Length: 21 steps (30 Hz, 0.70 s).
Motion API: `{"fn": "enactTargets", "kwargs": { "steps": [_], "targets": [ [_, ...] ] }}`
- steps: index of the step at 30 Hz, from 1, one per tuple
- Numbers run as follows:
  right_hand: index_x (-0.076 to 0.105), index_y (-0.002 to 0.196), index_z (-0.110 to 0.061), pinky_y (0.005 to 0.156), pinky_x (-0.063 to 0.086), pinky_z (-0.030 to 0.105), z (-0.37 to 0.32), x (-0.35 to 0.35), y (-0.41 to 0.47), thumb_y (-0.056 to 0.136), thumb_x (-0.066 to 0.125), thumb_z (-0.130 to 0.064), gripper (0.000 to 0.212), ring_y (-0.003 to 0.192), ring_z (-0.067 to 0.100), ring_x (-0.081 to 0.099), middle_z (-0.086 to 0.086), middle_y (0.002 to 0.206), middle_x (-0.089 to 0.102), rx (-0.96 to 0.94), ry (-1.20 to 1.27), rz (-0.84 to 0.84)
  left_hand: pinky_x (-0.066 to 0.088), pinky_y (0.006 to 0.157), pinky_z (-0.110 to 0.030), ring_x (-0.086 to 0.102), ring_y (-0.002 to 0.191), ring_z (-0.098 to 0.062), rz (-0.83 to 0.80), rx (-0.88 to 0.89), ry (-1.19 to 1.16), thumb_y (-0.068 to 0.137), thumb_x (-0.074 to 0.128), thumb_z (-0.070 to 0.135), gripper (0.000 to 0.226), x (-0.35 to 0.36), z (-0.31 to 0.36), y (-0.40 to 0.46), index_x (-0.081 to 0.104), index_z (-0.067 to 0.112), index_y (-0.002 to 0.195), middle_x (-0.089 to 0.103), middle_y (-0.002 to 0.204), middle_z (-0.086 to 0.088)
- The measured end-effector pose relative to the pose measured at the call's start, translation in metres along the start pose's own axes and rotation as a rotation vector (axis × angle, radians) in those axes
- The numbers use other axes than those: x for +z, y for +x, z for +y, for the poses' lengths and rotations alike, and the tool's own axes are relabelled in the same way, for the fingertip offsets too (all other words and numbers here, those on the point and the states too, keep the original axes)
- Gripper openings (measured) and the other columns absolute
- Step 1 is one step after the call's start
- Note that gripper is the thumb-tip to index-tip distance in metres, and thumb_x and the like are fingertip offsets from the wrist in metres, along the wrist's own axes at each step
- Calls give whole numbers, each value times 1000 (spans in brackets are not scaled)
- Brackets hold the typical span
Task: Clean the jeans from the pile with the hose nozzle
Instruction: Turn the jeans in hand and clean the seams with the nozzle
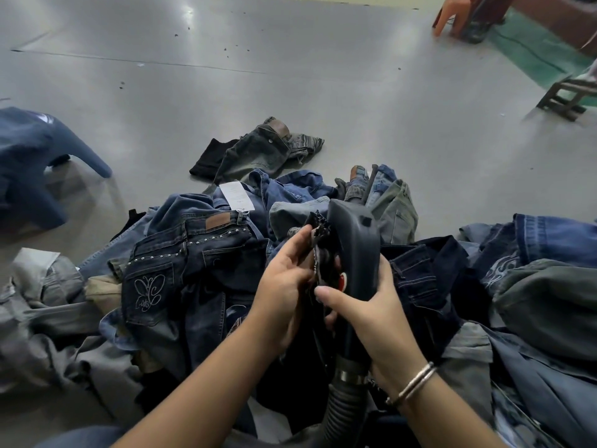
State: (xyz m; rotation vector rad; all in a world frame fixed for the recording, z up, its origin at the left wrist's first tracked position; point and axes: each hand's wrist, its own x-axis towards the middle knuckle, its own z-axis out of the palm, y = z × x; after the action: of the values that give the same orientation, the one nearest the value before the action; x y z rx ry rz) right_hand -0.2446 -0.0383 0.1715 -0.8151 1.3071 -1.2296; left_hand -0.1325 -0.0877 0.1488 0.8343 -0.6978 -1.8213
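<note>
At the far left a blue plastic stool (29, 156) stands on the grey polished floor (290, 76), clear of the work. Next comes the heap of blue and grey denim jeans (193, 253), its nearest pair dark with a stitched butterfly on the back pocket (148, 292); loose fabric here could be drawn toward the nozzle mouth if the tool swings low. The left hand (284, 279) pinches a crumpled edge of black fabric (323, 250), fingers curled round it, holding it against the tool. Fingertips sit close to the opening, so a slip could catch them or let the cloth bunch and block the airflow. The right hand (371, 315) wraps the handle of the dark plastic hose nozzle (355, 240), thumb near a red switch (342, 281); an accidental press seems possible. Below, the ribbed grey hose (345, 405) trails through the pile and may snag on garments.
</note>
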Motion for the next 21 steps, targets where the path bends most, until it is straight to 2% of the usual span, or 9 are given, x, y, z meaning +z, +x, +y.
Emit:
{"fn": "enactTargets", "kwargs": {
  "steps": [4,6,8,10,12,14,18,19,21],
  "targets": [
    [51,121,-26,53,53,24,4,9,1,73,75,8,64,66,11,67,-10,79,70,-57,17,32,54,74,-18,64,106,-5,7,133,254,86,37,-26,75,1,-6,1,32,24,142,68,108,21],
    [55,117,-26,51,52,26,3,7,4,76,65,14,58,62,16,62,-6,76,66,-66,38,70,53,83,-21,60,112,-7,41,208,485,84,48,-21,84,1,-4,1,21,26,148,54,121,23],
    [58,109,-21,46,51,27,-7,1,6,75,61,15,50,56,17,57,1,75,62,-41,87,65,40,106,-29,45,123,-13,139,266,842,76,71,7,99,-6,4,4,10,31,150,29,129,13],
    [58,99,-16,42,48,27,-21,-10,8,68,62,9,40,48,17,55,4,70,59,6,157,-9,16,115,-33,21,134,-7,123,258,1053,60,77,45,119,-17,20,6,-6,51,144,10,136,25],
    [54,92,-12,39,47,26,-35,-23,8,61,59,4,35,42,15,53,5,63,57,65,199,-110,13,117,-36,15,141,-4,-48,70,929,51,79,59,132,-25,37,9,-22,58,137,7,153,23],
    [51,89,-8,37,46,26,-46,-36,5,60,58,2,31,39,14,51,4,58,57,103,180,-200,26,116,-35,29,138,0,-166,-48,779,49,78,61,139,-28,46,8,-28,52,138,20,157,13],
    [56,77,-5,35,44,24,-56,-47,1,54,59,2,24,35,13,49,5,54,56,146,138,-329,9,121,-45,-2,144,0,-43,186,1044,50,64,77,122,-21,45,7,-4,49,146,-3,157,24],
    [61,74,-7,35,44,23,-57,-46,0,50,63,2,26,36,13,49,6,55,56,148,139,-353,10,120,-47,1,146,-6,-72,218,1036,53,63,76,113,-18,44,7,2,51,145,2,158,22],
    [68,72,-12,35,44,21,-56,-43,0,46,67,-3,27,37,12,51,5,56,57,130,156,-376,21,118,-46,22,145,-16,-230,130,871,57,66,70,102,-12,39,6,9,52,140,29,154,11]
  ]
}}
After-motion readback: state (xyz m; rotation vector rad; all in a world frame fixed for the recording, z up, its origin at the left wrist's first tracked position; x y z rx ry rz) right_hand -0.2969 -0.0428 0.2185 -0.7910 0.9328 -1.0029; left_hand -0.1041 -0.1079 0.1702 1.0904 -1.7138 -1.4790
